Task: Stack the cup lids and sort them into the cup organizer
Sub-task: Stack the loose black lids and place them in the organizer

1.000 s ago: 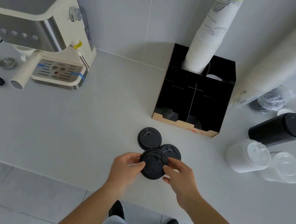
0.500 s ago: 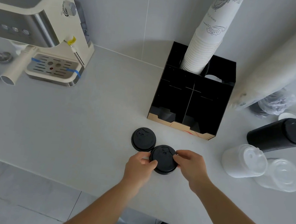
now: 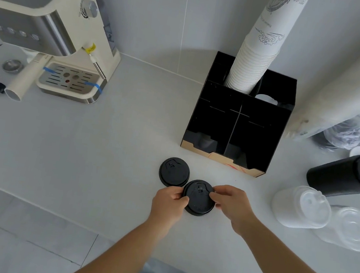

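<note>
Both hands, L hand (image 3: 169, 200) & R hand (image 3: 232, 202), are being pinched onto opposite edges of a black lid (image 3: 199, 198), w/ a 2nd lid (image 3: 174, 171) lying just beside on the counter (image 3: 80, 157).

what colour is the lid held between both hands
Black. The lid pinched between the left hand and right hand shows best in the head view.
</note>
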Demonstrator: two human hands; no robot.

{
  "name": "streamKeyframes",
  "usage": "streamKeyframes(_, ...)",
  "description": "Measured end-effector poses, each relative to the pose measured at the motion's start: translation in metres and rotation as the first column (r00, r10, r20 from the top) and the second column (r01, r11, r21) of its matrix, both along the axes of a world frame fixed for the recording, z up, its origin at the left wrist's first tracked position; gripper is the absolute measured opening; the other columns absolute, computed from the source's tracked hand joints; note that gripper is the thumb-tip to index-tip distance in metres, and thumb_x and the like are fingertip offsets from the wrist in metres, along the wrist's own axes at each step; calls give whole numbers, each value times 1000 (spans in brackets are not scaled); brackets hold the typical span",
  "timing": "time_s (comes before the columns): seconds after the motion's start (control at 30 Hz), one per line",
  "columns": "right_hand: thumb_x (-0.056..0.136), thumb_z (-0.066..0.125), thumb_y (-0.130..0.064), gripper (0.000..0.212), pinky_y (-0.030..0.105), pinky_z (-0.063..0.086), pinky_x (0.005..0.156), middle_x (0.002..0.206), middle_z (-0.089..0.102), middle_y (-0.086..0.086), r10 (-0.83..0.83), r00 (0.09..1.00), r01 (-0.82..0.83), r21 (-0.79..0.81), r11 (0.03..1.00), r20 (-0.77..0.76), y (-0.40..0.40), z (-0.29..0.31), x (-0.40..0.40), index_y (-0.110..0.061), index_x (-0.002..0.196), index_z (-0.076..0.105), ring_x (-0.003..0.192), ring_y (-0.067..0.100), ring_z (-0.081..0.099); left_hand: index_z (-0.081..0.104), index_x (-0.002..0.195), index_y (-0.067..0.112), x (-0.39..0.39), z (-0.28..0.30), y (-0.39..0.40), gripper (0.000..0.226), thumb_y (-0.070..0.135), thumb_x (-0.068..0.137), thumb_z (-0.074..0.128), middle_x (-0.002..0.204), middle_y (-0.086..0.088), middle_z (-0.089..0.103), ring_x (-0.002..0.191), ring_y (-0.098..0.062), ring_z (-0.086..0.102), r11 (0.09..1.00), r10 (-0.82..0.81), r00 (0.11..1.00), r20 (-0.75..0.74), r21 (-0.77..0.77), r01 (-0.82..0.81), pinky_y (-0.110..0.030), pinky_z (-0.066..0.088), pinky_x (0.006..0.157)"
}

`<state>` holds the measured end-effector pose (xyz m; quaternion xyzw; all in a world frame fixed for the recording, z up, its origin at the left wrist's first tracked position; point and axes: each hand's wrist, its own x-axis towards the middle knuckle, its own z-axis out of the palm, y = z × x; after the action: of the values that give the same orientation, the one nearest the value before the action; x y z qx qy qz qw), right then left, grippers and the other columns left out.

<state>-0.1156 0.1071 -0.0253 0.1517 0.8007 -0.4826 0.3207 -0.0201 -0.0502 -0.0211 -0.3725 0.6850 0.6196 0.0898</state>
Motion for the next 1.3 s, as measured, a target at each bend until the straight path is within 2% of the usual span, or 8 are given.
streamKeyframes(0.17, 83, 75, -5, 13, 40, 60, 85, 100, 73, 12, -55, 998, 59, -107, 992, 43, 2, 8, 3, -10, 95, 74, 95, 29, 69, 77, 97, 20, 6, 7, 1, 22, 13, 78, 68, 88, 6, 76, 88, -9, 70, 989, 100, 995, 10, 110, -100, -30, 57, 85)
streamKeyframes(0.33, 84, 75, -11, 10, 42, 58, 88, 99, 74, 11, 31, 999, -32, -129, 991, -10, -12, 17, 0, -11, 94, 73, 94, 28, 69, 72, 74, 15, 7, 10, -11, 10, 14, 77, 63, 67, 7, 65, 68, -14, 57, 992, 87, 996, -32, 92, -84, -28, 50, 71)
streamKeyframes(0.63, 85, 75, -15, 7, 31, 52, 70, 94, 75, 6, 132, 990, -137, -137, 981, -43, -41, 29, -10, -15, 92, 73, 88, 24, 69, 68, 84, 23, -1, 17, -43, 5, 27, 84, 67, 84, 0, 68, 76, -18, 59, 981, 140, 990, -33, 141, -134, -34, 53, 80)
streamKeyframes(0.73, 90, 70, -17, 14, 36, 57, 75, 105, 72, 5, 186, 982, -190, -139, 972, -45, -50, 30, -12, -21, 103, 72, 98, 25, 67, 60, 70, 28, -2, 18, -48, 13, 24, 81, 64, 82, -4, 55, 77, -17, 48, 974, 130, 990, -55, 196, -117, -34, 42, 74)
streamKeyframes(0.9, 91, 69, -21, 16, 50, 56, 93, 107, 70, 3, 237, 969, -243, -91, 966, -66, -62, 31, -19, -23, 106, 74, 104, 27, 64, 71, 57, 37, -10, 15, -58, 27, 26, 80, 61, 80, -3, 66, 78, -22, 60, 970, 136, 990, -30, 207, -127, -38, 55, 82)
streamKeyframes(1.07, 89, 71, -21, 14, 48, 60, 87, 107, 69, 1, 279, 958, -283, -75, 956, -63, -76, 29, -32, -24, 102, 75, 100, 27, 67, 74, 85, 30, -15, 12, -67, 17, 29, 80, 57, 97, -6, 74, 93, -27, 68, 987, 96, 992, -76, 137, -85, -48, 51, 96)
streamKeyframes(1.17, 91, 68, -24, 18, 42, 60, 85, 110, 69, -3, 321, 944, -325, -42, 945, -82, -83, 24, -40, -24, 108, 74, 99, 22, 67, 72, 93, 33, -19, 7, -71, 16, 26, 87, 59, 94, 9, 73, 93, -15, 67, 994, 95, 992, -81, 53, -91, -34, 55, 87)
streamKeyframes(1.3, 90, 66, -29, 22, 27, 52, 78, 107, 68, -11, 381, 913, -381, 31, 924, -144, -94, 19, -46, -30, 112, 71, 96, 10, 65, 61, 70, 42, -22, 4, -70, 22, 29, 87, 59, 74, 17, 68, 76, -5, 63, 988, 86, 994, -61, -124, -93, -19, 44, 64)
